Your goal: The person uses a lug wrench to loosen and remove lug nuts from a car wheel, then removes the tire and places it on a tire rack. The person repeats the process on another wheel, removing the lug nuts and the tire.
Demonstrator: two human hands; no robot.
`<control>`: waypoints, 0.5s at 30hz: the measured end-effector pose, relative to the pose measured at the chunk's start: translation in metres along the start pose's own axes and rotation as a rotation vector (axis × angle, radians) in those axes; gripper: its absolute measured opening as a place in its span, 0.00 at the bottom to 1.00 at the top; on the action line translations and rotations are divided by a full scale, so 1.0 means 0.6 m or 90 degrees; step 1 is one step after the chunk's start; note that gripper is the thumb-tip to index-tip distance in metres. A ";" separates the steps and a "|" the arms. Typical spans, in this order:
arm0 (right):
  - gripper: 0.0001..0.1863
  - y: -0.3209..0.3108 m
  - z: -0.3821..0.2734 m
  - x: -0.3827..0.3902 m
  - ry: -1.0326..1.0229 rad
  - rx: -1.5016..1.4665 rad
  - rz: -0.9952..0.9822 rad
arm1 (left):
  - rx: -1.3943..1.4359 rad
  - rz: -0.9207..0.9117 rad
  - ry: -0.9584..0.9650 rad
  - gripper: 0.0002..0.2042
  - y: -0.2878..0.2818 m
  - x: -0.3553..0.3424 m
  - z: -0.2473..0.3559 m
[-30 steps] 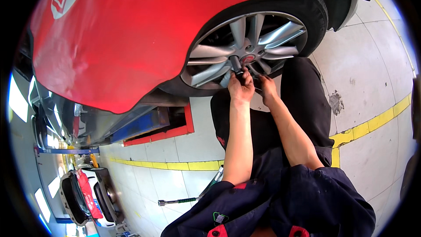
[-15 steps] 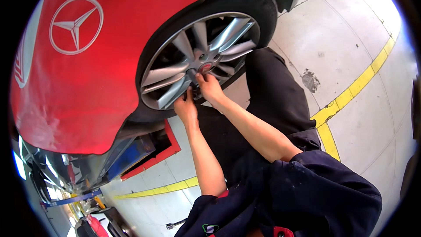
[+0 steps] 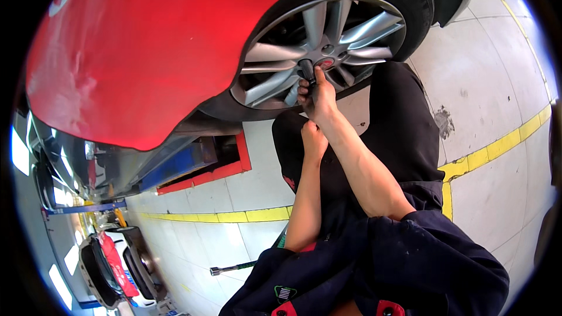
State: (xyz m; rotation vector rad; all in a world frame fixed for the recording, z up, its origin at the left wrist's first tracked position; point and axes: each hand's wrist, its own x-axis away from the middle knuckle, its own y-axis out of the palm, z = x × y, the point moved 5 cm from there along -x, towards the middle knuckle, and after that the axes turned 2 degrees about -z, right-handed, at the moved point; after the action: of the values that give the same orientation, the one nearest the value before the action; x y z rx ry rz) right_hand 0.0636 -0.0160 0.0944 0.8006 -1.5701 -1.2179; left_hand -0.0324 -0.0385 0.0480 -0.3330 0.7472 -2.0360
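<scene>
Head view shows our right hand (image 3: pixel 319 96) closed around a dark cylindrical socket tool (image 3: pixel 307 70) pressed at the hub of the silver multi-spoke alloy wheel (image 3: pixel 321 47). Our left hand (image 3: pixel 314 140) sits just below it, behind the right wrist; we cannot tell how far it is open or whether it holds anything. A black tyre (image 3: pixel 418 0) rings the wheel under the glossy red car body (image 3: pixel 146 47). Our black-trousered knee (image 3: pixel 404 123) crowds the right. A long metal wrench (image 3: pixel 231 268) lies on the grey tiled floor (image 3: pixel 497 82) beside the yellow floor line (image 3: pixel 234 216), with open floor rightward.
</scene>
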 end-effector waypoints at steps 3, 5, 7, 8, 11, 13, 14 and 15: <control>0.19 -0.005 -0.041 0.012 -0.153 0.451 0.181 | 0.070 0.069 0.003 0.11 0.000 0.005 0.002; 0.19 -0.007 -0.025 0.012 -0.047 0.162 0.126 | 0.146 0.071 -0.043 0.10 0.001 0.007 -0.001; 0.19 0.009 -0.003 0.012 0.200 -0.338 -0.047 | 0.242 0.020 -0.149 0.09 0.004 0.011 -0.009; 0.17 0.022 -0.005 0.016 0.257 -0.502 -0.135 | 0.272 0.032 -0.154 0.09 0.007 0.010 -0.004; 0.16 0.033 -0.003 0.013 0.306 -0.617 -0.277 | 0.310 0.059 -0.125 0.10 0.004 0.008 -0.008; 0.14 0.004 0.004 -0.005 0.293 -0.475 -0.207 | 0.210 0.042 -0.147 0.12 0.001 0.009 -0.031; 0.14 0.008 0.009 -0.007 0.273 -0.352 -0.236 | 0.104 0.081 -0.059 0.14 -0.006 0.007 -0.044; 0.12 0.004 0.000 -0.009 0.258 -0.338 -0.214 | 0.083 0.090 -0.043 0.15 -0.006 0.006 -0.027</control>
State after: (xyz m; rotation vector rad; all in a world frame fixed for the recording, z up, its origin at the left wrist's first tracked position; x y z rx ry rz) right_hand 0.0654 -0.0102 0.0952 0.9024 -0.7521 -1.5098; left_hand -0.0447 -0.0337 0.0376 -0.2654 0.5767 -1.9201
